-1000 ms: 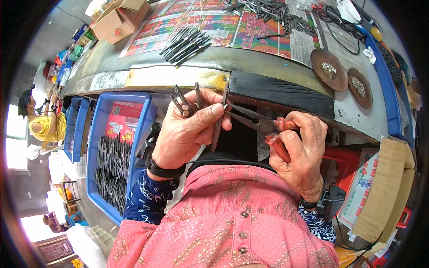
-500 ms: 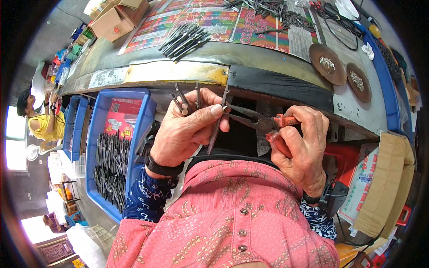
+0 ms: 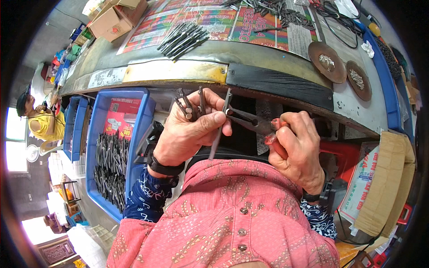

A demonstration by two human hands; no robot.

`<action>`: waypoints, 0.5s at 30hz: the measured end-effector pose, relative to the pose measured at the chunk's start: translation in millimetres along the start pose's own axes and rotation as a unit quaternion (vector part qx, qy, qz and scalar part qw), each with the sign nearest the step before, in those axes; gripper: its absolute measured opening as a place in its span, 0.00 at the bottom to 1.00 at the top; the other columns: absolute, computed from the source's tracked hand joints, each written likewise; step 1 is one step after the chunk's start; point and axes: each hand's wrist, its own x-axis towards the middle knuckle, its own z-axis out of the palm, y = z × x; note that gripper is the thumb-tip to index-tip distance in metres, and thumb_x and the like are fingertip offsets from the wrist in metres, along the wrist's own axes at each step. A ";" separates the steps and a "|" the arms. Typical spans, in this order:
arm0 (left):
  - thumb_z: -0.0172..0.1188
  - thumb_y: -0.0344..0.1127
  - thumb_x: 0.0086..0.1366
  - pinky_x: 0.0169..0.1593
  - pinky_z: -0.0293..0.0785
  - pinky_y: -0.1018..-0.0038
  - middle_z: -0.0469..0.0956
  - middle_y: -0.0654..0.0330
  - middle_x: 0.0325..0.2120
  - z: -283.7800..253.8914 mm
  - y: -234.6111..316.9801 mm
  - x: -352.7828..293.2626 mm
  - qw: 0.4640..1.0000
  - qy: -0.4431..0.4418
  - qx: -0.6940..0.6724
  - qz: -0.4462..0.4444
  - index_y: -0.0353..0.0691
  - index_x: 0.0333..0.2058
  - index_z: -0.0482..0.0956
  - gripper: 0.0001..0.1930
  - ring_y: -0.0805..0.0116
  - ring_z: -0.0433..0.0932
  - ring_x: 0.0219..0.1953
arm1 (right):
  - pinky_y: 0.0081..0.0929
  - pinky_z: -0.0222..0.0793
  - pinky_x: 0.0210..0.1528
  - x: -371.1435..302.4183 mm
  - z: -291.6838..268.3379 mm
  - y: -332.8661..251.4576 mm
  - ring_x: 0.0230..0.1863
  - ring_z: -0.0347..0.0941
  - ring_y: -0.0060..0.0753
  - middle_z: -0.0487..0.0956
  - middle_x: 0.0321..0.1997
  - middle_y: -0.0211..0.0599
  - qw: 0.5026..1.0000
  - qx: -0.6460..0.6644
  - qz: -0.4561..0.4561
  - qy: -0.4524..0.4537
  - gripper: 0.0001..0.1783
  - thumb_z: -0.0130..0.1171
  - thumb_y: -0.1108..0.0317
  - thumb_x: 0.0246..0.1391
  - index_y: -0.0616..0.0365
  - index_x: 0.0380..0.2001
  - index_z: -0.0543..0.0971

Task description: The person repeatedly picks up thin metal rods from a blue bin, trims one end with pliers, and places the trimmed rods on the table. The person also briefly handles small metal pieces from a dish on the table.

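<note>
My left hand is closed around several slim dark metal pieces. One dark strip is pinched between its thumb and fingers, with a small round shiny rivet near the thumb tip. More dark pieces with round rivet heads stick up from the same hand's fingers. My right hand is wrapped around the red handles of a pair of pliers. The plier jaws reach left to the strip, right at its rivet. Whether they grip the rivet or only touch it, I cannot tell.
A blue bin of dark strips stands left. On the workbench lie a bundle of dark strips, a farther pile, and two brown dishes of small metal parts. A person in yellow sits far left.
My right hand and the pliers have shifted slightly left and down. The strip pinched in my left hand has turned a little, and the pieces above its fingers have moved slightly right.
</note>
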 end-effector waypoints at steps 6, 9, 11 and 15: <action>0.63 0.22 0.60 0.28 0.73 0.77 0.82 0.56 0.27 -0.2 -2.8 -0.6 0.860 0.003 0.430 0.275 0.35 0.37 0.76 0.07 0.68 0.80 0.23 | 0.31 0.70 0.39 -8.5 2.4 12.1 0.34 0.71 0.40 0.72 0.31 0.41 0.909 0.358 0.153 -0.149 0.07 0.56 0.81 0.42 0.65 0.29 0.73; 0.65 0.20 0.48 0.31 0.78 0.69 0.81 0.52 0.28 1.1 -0.8 1.6 0.774 -0.021 0.513 0.372 0.33 0.36 0.80 0.14 0.55 0.82 0.28 | 0.22 0.66 0.43 -12.5 3.2 22.7 0.37 0.70 0.29 0.72 0.35 0.36 0.802 0.507 0.226 -0.220 0.07 0.55 0.80 0.46 0.65 0.31 0.74; 0.65 0.22 0.45 0.32 0.78 0.69 0.81 0.52 0.29 1.4 2.6 1.7 0.752 -0.043 0.543 0.371 0.32 0.37 0.79 0.16 0.55 0.82 0.28 | 0.20 0.63 0.46 -13.6 8.2 26.6 0.40 0.68 0.24 0.71 0.38 0.33 0.738 0.571 0.268 -0.239 0.07 0.59 0.76 0.47 0.64 0.33 0.74; 0.64 0.19 0.44 0.36 0.77 0.67 0.79 0.51 0.32 -0.5 6.7 15.5 0.775 -0.045 0.523 0.350 0.33 0.41 0.78 0.20 0.54 0.81 0.33 | 0.22 0.64 0.43 -14.5 11.5 23.6 0.38 0.68 0.26 0.72 0.38 0.36 0.824 0.486 0.236 -0.169 0.10 0.61 0.77 0.43 0.63 0.32 0.74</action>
